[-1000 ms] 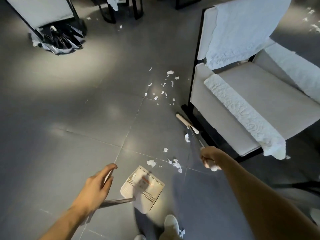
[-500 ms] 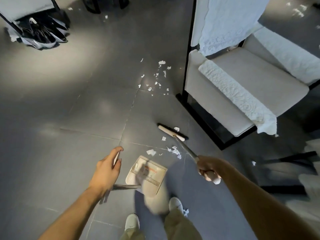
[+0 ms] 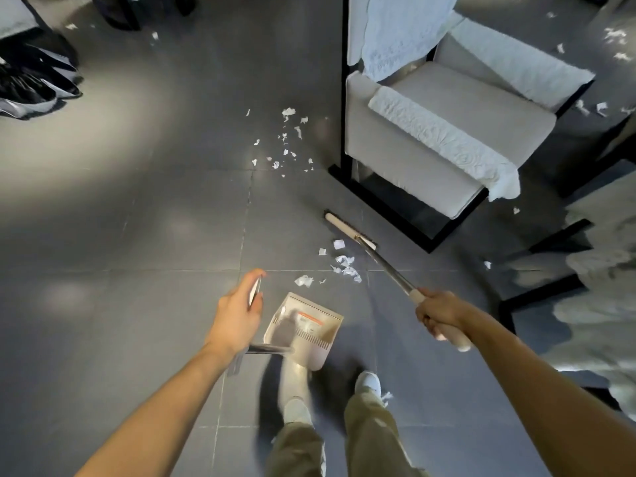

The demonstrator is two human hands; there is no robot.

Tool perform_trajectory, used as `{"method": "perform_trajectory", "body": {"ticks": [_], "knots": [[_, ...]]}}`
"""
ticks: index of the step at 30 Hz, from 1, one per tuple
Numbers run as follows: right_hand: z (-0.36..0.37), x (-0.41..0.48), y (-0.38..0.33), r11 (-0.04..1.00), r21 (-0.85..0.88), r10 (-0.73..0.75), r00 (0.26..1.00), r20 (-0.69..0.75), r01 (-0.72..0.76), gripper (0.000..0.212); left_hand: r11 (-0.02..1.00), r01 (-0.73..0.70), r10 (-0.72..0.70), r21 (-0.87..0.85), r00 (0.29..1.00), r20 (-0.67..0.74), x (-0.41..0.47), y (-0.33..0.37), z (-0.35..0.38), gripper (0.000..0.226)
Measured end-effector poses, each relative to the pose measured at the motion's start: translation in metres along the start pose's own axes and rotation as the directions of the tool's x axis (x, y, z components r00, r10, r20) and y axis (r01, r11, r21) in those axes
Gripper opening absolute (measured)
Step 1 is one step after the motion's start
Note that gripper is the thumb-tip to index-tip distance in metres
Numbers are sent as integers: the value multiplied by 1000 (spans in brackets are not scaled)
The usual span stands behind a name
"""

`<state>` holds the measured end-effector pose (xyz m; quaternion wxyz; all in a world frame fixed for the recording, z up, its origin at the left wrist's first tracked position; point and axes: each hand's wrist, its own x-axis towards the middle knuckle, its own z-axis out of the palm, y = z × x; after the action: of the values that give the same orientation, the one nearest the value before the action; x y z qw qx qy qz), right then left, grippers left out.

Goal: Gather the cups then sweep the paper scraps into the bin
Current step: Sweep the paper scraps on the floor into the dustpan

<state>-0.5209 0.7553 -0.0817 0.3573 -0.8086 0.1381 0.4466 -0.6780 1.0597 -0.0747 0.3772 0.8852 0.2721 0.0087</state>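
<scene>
My right hand (image 3: 440,313) grips the broom's long handle. The broom head (image 3: 347,230) lies on the grey floor just past a small pile of white paper scraps (image 3: 344,265). My left hand (image 3: 237,313) holds the top of the dustpan's upright handle. The beige dustpan (image 3: 304,333) sits on the floor between my hands, its mouth facing the pile, with one scrap (image 3: 303,280) right in front of it. A second scatter of scraps (image 3: 285,139) lies farther out, left of the chair. No cups or bin are in view.
A pale armchair (image 3: 447,132) with white cloths on a black frame stands right of the broom head. A black bag (image 3: 31,80) lies at the far left. More scraps (image 3: 616,36) are at the top right. My feet (image 3: 368,382) stand behind the dustpan.
The broom head has come away from the chair's base towards the left, and a loose scrap now lies with the small pile. The dustpan has stayed in front of my feet.
</scene>
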Motion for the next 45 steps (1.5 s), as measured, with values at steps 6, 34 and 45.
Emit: {"method": "perform_trajectory", "body": {"ticks": [6,34,45], "knots": [[-4,12,-23,995,58,79,996,-47,-76,17,999,7,-7,41,1000,-10,7,-21,-15,35],[98,-86,-117,845,309,328,879,345,-436,15,994,-106,106,1,989,103,121,-38,-52,33],[125,-61,-134,934,266,208,968,141,-239,23,987,-161,159,-3,976,150,119,-71,-85,31]]}}
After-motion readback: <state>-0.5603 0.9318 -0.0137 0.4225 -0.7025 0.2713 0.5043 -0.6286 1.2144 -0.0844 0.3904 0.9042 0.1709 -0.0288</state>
